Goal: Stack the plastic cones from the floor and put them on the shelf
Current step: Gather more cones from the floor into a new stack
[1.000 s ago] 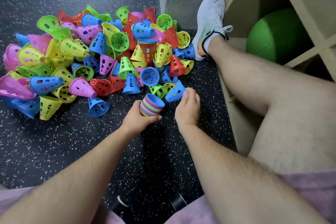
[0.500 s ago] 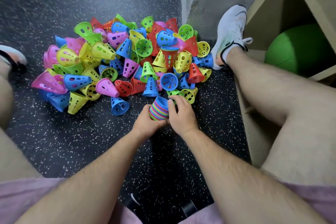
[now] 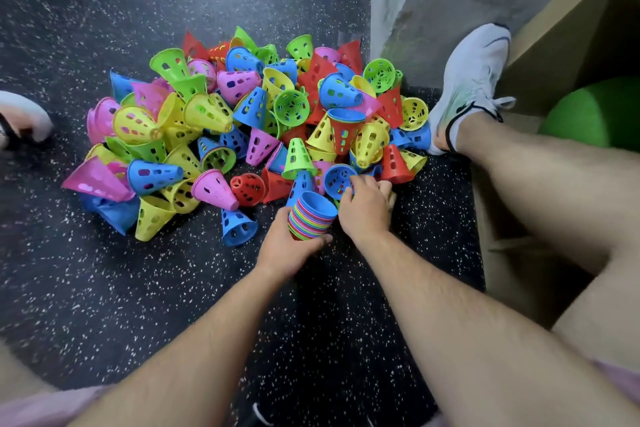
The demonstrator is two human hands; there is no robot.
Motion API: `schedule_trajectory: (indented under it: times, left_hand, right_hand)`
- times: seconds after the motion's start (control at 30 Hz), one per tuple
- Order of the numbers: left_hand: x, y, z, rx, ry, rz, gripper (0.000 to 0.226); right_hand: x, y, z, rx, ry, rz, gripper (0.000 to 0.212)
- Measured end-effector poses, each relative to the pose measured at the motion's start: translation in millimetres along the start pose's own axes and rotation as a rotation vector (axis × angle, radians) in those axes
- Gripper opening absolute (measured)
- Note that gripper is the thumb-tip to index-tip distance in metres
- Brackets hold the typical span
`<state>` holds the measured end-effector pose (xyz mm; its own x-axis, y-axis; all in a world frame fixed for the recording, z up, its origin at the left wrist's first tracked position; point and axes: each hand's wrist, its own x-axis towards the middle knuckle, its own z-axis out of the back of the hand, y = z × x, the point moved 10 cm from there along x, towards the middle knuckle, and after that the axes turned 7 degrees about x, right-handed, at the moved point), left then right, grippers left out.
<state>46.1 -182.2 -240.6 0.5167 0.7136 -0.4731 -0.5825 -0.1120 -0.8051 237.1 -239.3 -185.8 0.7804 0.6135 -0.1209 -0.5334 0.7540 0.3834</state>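
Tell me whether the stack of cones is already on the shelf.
No, the left hand grips the stack of cones over the floor beside the pile, outside the shelf.

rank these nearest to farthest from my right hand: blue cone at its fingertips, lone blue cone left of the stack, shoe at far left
1. blue cone, touching the right hand.
2. lone blue cone, standing just left of the stack.
3. shoe, at the far left edge.

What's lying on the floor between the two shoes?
A heap of loose cones covers the floor between the left shoe and the right shoe; the head view shows it.
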Motion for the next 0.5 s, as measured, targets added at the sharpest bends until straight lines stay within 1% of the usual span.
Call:
schedule_trajectory:
  times: [0.13,0.23,0.3,0.37,0.43,0.5]
  left_hand:
    - [9,-1,13,0.019,0.023,0.027,0.071]
    - [10,-9,21,0.045,0.056,0.033,0.069]
    - [11,-22,28,0.096,0.104,0.015,0.071]
    - [13,-35,40,0.143,0.142,-0.016,0.073]
    - [16,-50,57,0.169,0.121,-0.047,0.074]
    - [17,-60,73,0.172,0.080,-0.064,0.075]
  right_hand:
    - [8,6,9,0.017,0.038,-0.001,0.045]
    - [14,12,15,-0.051,0.114,0.037,0.053]
    - [20,26,25,-0.101,0.157,0.117,0.044]
    - [23,50,42,-0.153,0.184,0.245,0.032]
    - [23,75,65,-0.167,0.155,0.346,0.028]
    - [23,91,86,-0.097,0.099,0.390,0.027]
